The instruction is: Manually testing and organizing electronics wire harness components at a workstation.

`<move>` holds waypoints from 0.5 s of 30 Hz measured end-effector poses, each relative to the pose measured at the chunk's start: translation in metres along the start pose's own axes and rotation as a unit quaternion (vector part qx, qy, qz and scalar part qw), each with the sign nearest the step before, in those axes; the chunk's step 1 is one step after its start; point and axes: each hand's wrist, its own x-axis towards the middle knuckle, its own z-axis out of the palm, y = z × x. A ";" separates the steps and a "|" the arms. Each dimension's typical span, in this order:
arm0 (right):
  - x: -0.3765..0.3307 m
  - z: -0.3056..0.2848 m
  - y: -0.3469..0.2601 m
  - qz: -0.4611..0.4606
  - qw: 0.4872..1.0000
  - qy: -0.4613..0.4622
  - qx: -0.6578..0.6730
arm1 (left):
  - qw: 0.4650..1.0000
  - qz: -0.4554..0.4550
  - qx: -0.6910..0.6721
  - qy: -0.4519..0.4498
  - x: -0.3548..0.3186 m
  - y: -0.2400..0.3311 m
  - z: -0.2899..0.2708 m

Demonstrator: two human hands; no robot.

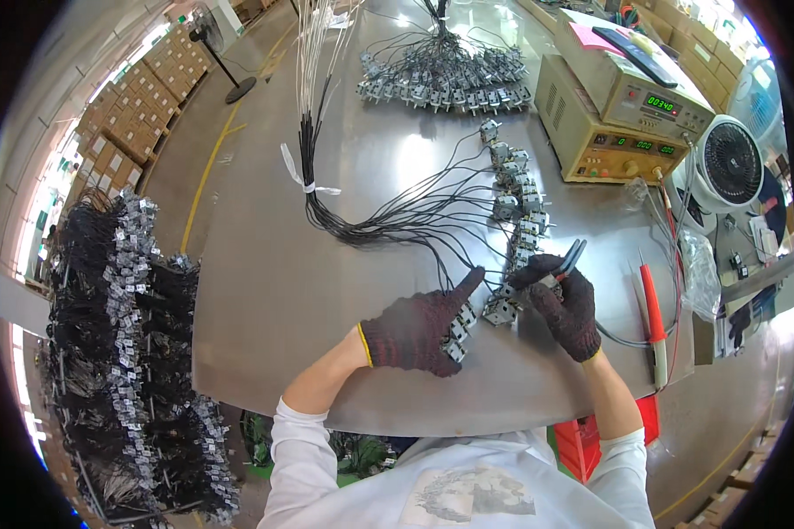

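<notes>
My left hand, in a dark knitted glove with a yellow cuff, lies on the metal table with its fingers spread beside a short row of small metal-cased parts. One finger points toward the far right. My right hand, gloved alike, is closed on a blue-grey two-armed clip; its jaws are hidden by the fingers. Close to its fingertips sits a metal-cased part, the near end of a longer row. Black wires run from these parts to a tied bundle.
Two stacked test instruments with lit displays stand at the far right, beside a fan. A red-handled probe lies at the right edge. More wired parts cover the far end. A loaded rack stands left of the table.
</notes>
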 end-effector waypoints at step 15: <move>0.002 -0.020 -0.028 -0.017 0.997 -0.054 -0.054 | 0.972 0.059 -0.201 0.103 0.031 -0.001 0.066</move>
